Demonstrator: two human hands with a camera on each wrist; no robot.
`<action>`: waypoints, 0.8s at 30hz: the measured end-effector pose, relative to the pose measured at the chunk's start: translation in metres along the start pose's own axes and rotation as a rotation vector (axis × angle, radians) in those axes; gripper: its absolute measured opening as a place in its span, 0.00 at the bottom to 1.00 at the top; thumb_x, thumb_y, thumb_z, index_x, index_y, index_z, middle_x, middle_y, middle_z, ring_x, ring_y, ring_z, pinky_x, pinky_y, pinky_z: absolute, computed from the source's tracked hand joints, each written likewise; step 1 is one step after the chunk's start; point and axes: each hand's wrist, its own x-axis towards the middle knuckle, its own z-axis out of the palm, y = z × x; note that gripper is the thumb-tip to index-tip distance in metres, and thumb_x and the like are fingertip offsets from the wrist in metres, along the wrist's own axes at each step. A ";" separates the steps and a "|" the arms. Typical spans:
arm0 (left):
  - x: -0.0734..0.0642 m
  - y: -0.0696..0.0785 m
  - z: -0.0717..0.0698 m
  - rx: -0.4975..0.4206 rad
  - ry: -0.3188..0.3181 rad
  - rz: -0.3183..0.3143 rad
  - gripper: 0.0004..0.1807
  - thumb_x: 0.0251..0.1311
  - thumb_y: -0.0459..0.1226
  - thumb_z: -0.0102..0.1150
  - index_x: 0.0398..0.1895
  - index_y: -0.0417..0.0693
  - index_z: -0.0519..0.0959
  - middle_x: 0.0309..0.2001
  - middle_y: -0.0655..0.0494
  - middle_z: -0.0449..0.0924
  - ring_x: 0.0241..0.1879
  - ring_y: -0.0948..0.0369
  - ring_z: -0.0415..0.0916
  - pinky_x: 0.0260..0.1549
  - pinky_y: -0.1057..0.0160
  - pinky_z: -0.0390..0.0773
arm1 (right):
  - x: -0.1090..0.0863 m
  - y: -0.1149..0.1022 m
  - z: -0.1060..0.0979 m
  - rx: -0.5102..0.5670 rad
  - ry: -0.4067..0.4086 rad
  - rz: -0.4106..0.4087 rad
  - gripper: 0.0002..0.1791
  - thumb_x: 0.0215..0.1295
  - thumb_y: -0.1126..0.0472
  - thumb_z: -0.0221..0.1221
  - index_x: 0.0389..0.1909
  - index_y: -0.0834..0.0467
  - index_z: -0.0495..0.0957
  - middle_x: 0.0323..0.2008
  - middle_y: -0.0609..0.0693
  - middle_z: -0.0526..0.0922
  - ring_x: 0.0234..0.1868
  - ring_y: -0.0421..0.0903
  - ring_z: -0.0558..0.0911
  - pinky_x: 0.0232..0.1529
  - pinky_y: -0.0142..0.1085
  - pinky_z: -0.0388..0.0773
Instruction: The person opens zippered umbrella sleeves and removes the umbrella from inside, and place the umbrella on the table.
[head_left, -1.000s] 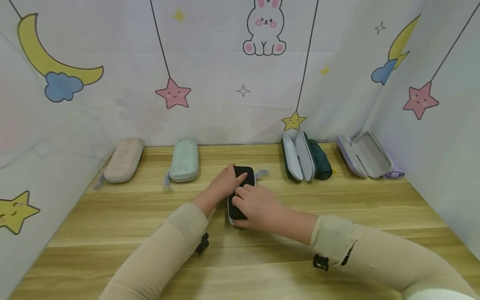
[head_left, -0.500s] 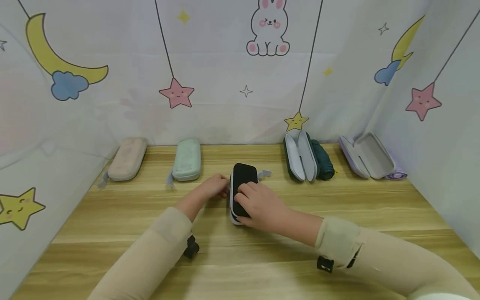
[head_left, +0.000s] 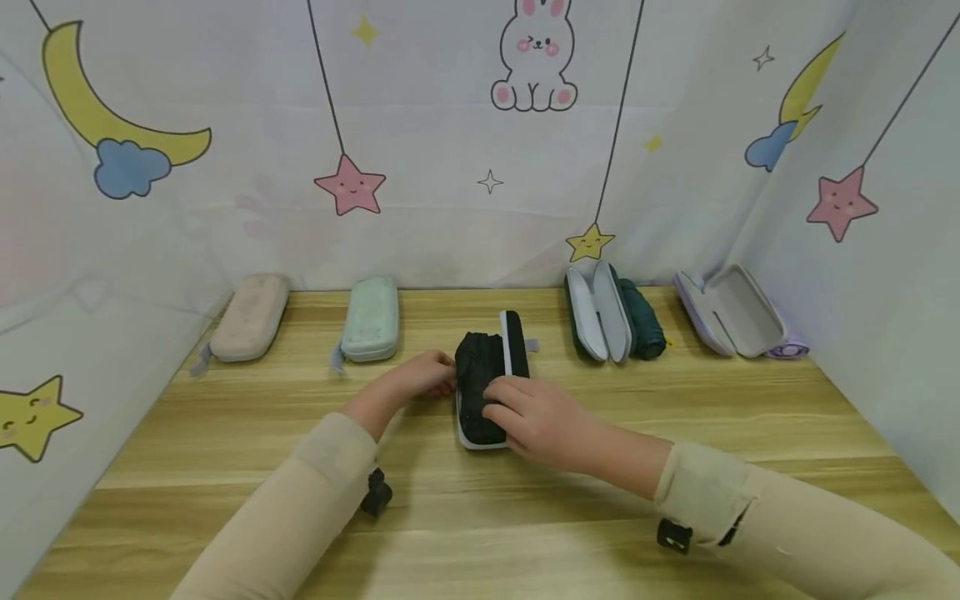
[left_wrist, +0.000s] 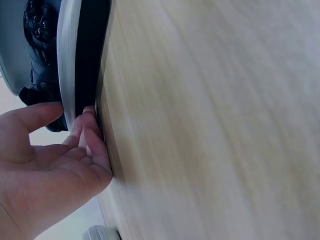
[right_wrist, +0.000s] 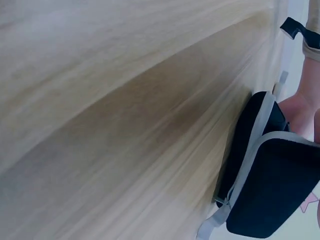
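Note:
In the middle of the table, a black zip case (head_left: 474, 445) with a pale zip edge lies with its lid (head_left: 516, 346) swung up to the right. Inside it rests a bundle of black fabric, a folded umbrella (head_left: 480, 379). My left hand (head_left: 426, 375) holds the case's left side; in the left wrist view its thumb is at the rim and its fingers (left_wrist: 97, 145) lie along the outer wall. My right hand (head_left: 547, 423) grips the near end of the raised lid. In the right wrist view the lid's outside (right_wrist: 280, 185) hides most of that hand.
A pink case (head_left: 251, 318) and a mint case (head_left: 372, 319) lie closed at the back left. Back right, an open dark green case (head_left: 597, 312) stands beside a dark green folded umbrella (head_left: 641, 319), and an open lilac case (head_left: 738, 308) beside a purple roll (head_left: 789, 345).
The case's lid has swung up toward the right, uncovering the umbrella. My left hand has moved from the lid's top to the case's left side; my right hand has shifted rightward with the lid.

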 end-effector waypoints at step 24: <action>-0.011 0.009 0.023 0.208 -0.007 0.057 0.11 0.53 0.40 0.63 0.18 0.45 0.82 0.21 0.58 0.78 0.22 0.62 0.68 0.25 0.65 0.68 | 0.044 0.025 0.000 0.047 -0.645 1.022 0.41 0.67 0.36 0.54 0.67 0.65 0.65 0.47 0.59 0.81 0.40 0.52 0.83 0.37 0.44 0.80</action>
